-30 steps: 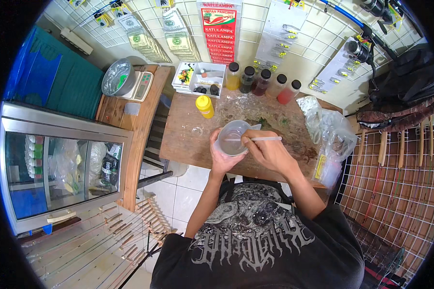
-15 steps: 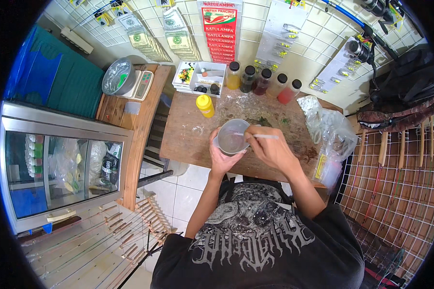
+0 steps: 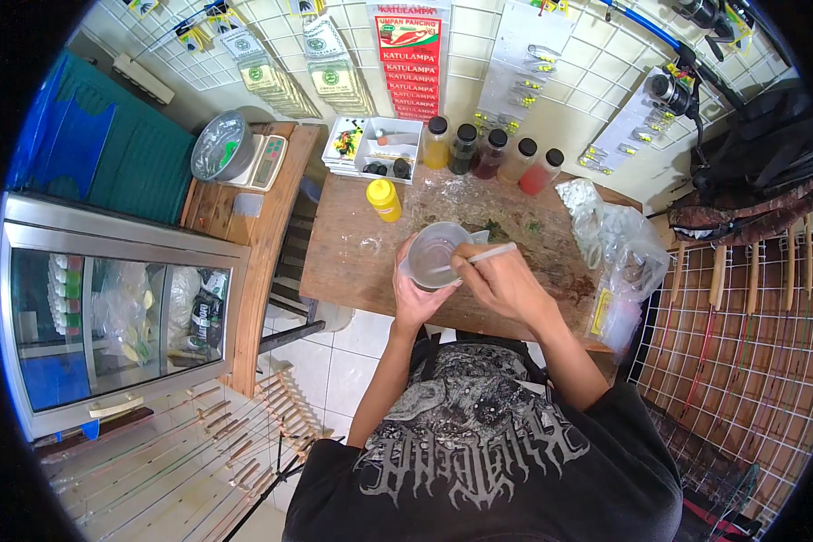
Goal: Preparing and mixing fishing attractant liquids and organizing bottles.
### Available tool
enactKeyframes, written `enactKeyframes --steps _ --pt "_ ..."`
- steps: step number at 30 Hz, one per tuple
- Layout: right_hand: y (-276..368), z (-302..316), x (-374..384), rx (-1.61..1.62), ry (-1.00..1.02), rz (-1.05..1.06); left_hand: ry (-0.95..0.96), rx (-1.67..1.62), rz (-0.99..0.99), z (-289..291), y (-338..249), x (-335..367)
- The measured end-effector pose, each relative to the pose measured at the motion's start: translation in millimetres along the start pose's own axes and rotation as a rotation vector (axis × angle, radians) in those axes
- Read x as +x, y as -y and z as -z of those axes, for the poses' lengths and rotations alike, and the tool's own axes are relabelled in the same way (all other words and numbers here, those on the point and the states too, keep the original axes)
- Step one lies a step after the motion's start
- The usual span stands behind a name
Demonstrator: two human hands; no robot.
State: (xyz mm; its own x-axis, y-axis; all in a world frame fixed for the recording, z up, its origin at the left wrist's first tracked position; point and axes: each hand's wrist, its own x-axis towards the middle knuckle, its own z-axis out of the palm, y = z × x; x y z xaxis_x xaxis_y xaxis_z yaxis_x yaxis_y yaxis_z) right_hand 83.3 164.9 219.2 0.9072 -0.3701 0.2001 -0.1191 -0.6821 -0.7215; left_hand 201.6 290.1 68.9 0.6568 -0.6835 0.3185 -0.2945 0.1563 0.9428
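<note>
The left hand [image 3: 417, 296] wraps its fingers around a clear plastic cup [image 3: 435, 256] above the wooden surface [image 3: 352, 262]. The right hand [image 3: 504, 282] pinches a white stick [image 3: 490, 254], its tip inside the cup.

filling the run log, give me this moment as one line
left hand: holds clear cup | right hand: white stick in cup | over wooden table

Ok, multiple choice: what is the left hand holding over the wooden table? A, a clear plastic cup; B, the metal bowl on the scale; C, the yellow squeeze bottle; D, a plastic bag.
A: the left hand wraps around the clear plastic cup, while the right hand puts a white stick into it.
</note>
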Motion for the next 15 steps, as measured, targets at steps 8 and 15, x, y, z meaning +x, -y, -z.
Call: enactKeyframes --steps 8,15 --pt "-4.6 -0.7 1.4 -0.098 -0.030 0.027 -0.001 -0.038 0.050 -1.0 0.3 -1.9" --pt "-3.3 -2.1 8.5 -0.068 -0.073 0.039 0.045 -0.095 0.063 -3.2 3.1 -4.6"
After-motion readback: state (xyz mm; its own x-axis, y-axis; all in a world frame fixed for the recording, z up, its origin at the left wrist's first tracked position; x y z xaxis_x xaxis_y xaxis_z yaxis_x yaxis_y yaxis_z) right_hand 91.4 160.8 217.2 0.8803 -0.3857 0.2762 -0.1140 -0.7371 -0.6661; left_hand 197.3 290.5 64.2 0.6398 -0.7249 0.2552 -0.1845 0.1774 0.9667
